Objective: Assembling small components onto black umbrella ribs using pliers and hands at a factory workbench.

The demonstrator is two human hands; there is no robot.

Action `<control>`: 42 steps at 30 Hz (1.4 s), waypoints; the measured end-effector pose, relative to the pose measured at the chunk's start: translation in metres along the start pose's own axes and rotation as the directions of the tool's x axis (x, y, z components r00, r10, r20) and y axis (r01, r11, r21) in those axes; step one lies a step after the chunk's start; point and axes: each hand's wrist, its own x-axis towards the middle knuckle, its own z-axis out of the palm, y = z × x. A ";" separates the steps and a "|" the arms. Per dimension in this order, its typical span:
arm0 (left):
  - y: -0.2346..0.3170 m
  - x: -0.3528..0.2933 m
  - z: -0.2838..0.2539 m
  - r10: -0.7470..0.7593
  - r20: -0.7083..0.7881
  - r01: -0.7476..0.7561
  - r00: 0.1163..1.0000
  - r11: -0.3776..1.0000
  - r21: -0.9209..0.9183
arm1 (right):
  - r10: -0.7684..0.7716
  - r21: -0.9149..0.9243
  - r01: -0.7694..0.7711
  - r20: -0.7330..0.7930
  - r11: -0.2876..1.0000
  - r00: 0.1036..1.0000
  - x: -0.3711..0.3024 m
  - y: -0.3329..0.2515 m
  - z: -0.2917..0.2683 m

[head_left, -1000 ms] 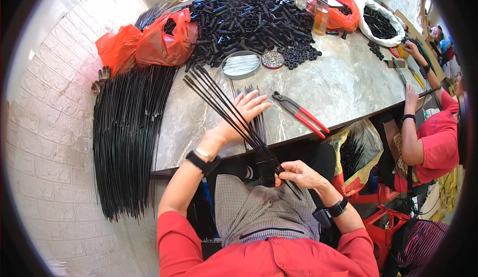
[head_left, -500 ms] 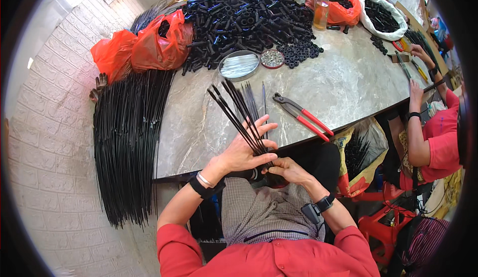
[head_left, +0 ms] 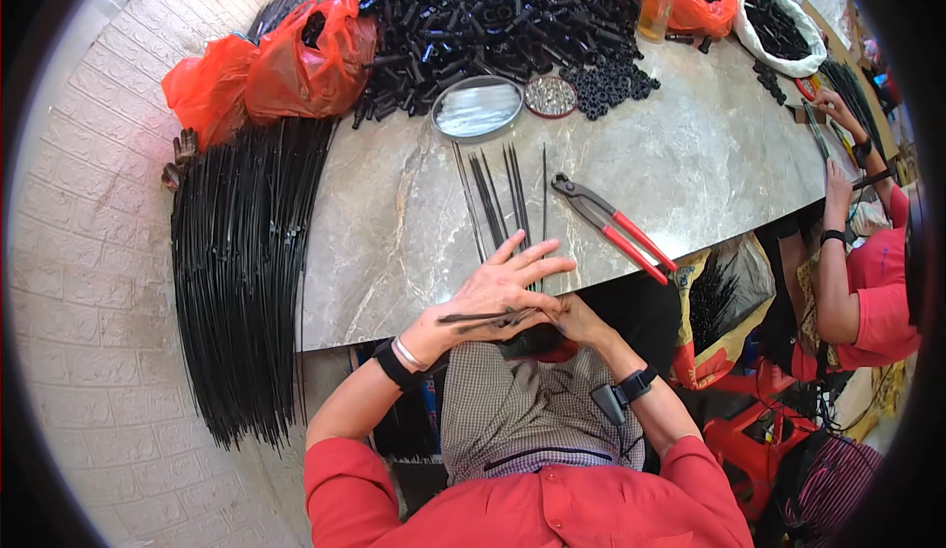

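Observation:
My left hand (head_left: 507, 287) is over my lap at the table edge, its fingers spread out and a thin bundle of black rods (head_left: 468, 317) lying across it near the wrist. Close against it, my right hand (head_left: 583, 321) is closed, its fingertips partly hidden; it appears to pinch the far ends of those rods. Beyond my fingers, several thin dark rods (head_left: 516, 188) lie on the table, pointing away from me. Right of them rest pincers with red handles (head_left: 631, 251), jaws toward the far side.
A metal dish of pale thin strips (head_left: 478, 109), a round dish of small metal parts (head_left: 550, 98) and black rings (head_left: 611, 90) stand before a heap of black tubes (head_left: 483, 16). Long black rods (head_left: 241, 282) overhang the left edge. A co-worker's arm (head_left: 838, 282) is at right.
The black rods between my hands have swung down from standing up and away to lying leftward across my left hand. My head view has shifted slightly.

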 end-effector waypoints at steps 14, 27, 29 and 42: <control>-0.002 -0.001 -0.004 0.031 0.002 -0.031 1.000 0.988 0.149 | 0.010 -0.703 -0.008 -0.001 0.711 1.000 -0.062 -0.107 -0.031; -0.009 -0.002 0.007 0.014 -0.044 -0.008 0.999 0.991 0.137 | -0.455 -0.706 0.318 -0.006 0.632 0.891 -0.045 -0.148 0.003; -0.010 -0.001 0.007 0.027 -0.060 -0.020 0.998 0.993 0.113 | -0.492 -0.768 0.350 0.052 0.537 0.869 -0.047 -0.144 0.006; -0.005 -0.002 -0.003 0.046 -0.028 -0.043 0.999 0.993 0.109 | -0.565 -0.703 0.353 -0.084 0.618 0.821 -0.059 -0.147 0.005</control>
